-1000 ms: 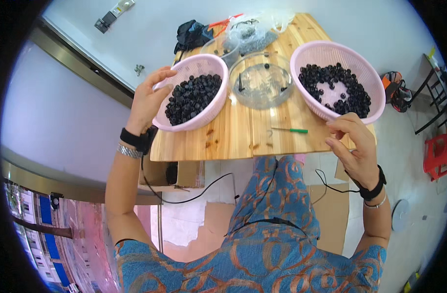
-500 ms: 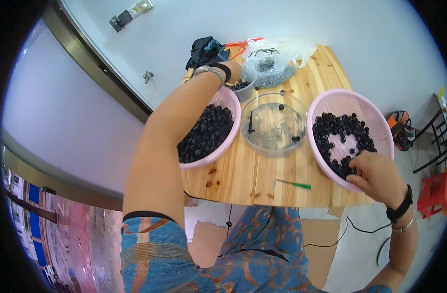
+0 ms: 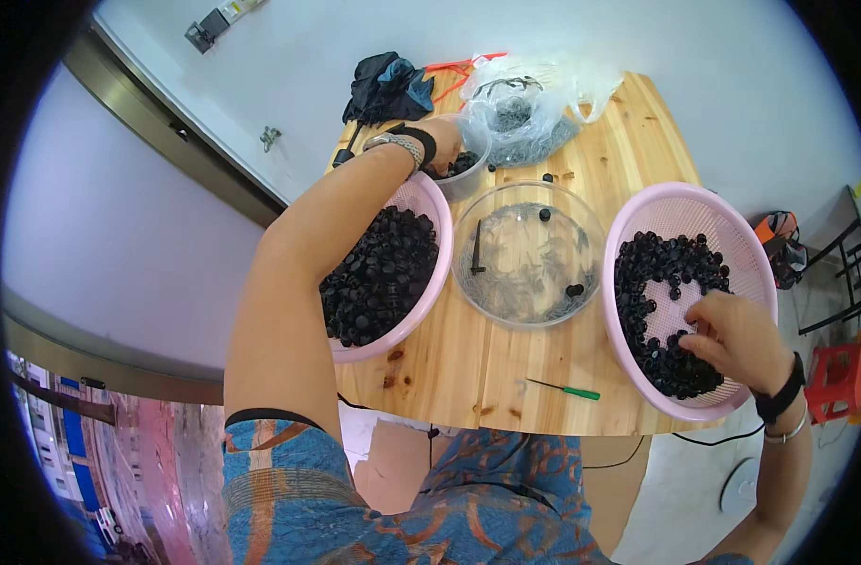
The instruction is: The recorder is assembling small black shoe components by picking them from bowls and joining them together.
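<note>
My left hand (image 3: pixel 445 144) reaches into a clear round tub (image 3: pixel 475 179) of small black plastic caps (image 3: pixel 464 164); its fingertips are hidden there. Under that arm stands a pink mesh basket (image 3: pixel 440 250) heaped with black caps (image 3: pixel 388 278). My right hand (image 3: pixel 739 337) is over a second pink basket (image 3: pixel 764 268), its fingers curled and thumb close to the black caps (image 3: pixel 670 363) inside. Whether a cap sits between those fingertips I cannot make out. Between the baskets lies a shallow clear round tray (image 3: pixel 526 259) with thin clear pieces, a black spike (image 3: pixel 476 247) and a few caps.
A green-handled screwdriver (image 3: pixel 579 393) lies near the wooden table's (image 3: pixel 449 386) front edge. Clear plastic bags (image 3: pixel 534 141) and a dark folded cloth item (image 3: pixel 385 89) are at the back. A red stool (image 3: pixel 833 381) stands on the floor at the right, and black cables run below the table.
The view has shifted, so the table items sit lower in it. My right hand has moved a little farther back within its basket. My left hand stays at the tub.
</note>
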Action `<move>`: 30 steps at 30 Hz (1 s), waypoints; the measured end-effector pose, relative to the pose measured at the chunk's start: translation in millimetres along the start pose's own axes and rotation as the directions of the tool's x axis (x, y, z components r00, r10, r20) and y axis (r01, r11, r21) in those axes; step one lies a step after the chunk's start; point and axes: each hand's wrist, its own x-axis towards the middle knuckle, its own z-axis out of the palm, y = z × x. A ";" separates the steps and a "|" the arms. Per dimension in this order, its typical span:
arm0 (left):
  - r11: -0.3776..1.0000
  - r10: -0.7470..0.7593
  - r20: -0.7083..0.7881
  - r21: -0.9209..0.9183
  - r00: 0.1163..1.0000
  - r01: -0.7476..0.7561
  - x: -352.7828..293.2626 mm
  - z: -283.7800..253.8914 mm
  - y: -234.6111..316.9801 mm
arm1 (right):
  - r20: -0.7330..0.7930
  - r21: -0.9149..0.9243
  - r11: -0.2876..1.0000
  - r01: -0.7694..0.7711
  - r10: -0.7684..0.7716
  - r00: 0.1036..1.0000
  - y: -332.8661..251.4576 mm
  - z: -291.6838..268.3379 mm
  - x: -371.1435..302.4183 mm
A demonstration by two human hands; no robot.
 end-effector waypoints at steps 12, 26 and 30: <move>0.777 -0.114 -0.264 -0.624 0.958 -0.079 -18.8 19.4 -12.3 | -0.053 -0.042 0.985 0.167 -0.170 0.984 -33.2 -7.4 52.8; -0.340 -0.011 -0.570 -0.770 0.822 -0.539 -186.5 12.2 44.6 | 0.322 -0.471 0.858 0.205 -0.049 0.945 -104.8 63.1 173.8; -0.419 0.061 -0.469 -0.813 0.881 -0.403 -262.9 39.1 77.4 | 0.311 -0.395 0.872 0.290 -0.170 0.935 -109.4 78.0 184.2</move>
